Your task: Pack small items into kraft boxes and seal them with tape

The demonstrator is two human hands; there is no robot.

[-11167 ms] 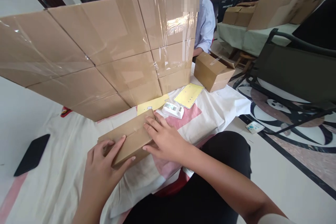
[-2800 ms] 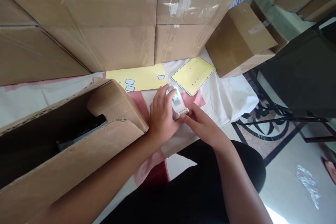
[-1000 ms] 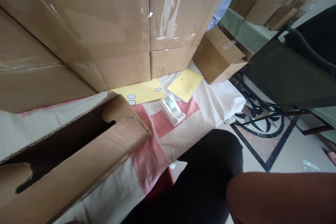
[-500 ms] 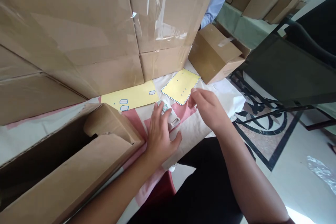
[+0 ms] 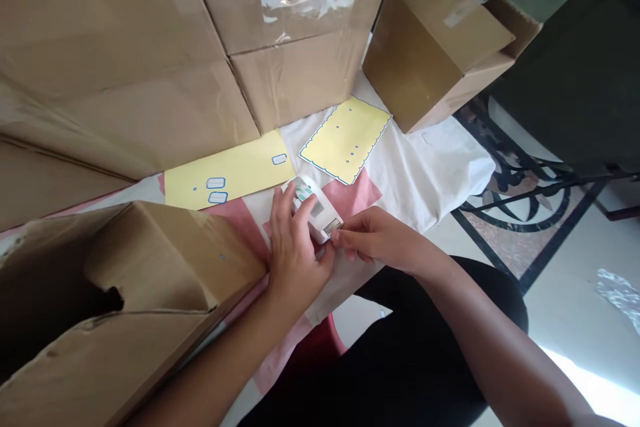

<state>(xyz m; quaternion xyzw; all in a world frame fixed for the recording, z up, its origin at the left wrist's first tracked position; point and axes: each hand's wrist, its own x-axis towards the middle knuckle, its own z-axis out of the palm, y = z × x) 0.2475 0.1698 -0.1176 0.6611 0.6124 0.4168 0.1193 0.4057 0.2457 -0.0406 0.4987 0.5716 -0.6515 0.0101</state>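
A small white plastic device (image 5: 320, 212) with green print, a grey patch and a rectangular slot at its near end lies on the cloth-covered table. My left hand (image 5: 299, 243) is closed round its left side, fingers over the top and thumb at the near end. At the slotted end, my right hand (image 5: 373, 237) has its thumb and forefinger pinched together; whatever sits between these fingertips is hidden. Beyond the device lies a yellow sheet (image 5: 345, 140) with a few tiny marks. A longer yellow strip (image 5: 245, 163), bearing several small white rounded labels, is to its left.
Large taped cartons (image 5: 165, 100) wall off the back. An opened cardboard box (image 5: 200, 260) stands close at the left, another box (image 5: 425, 53) at the far right. A dark chair (image 5: 565, 93) is on the right, above the patterned floor (image 5: 505, 240).
My right hand has come down and left to the slotted end of the white device. My left hand has closed in round it. The head view has tilted downward.
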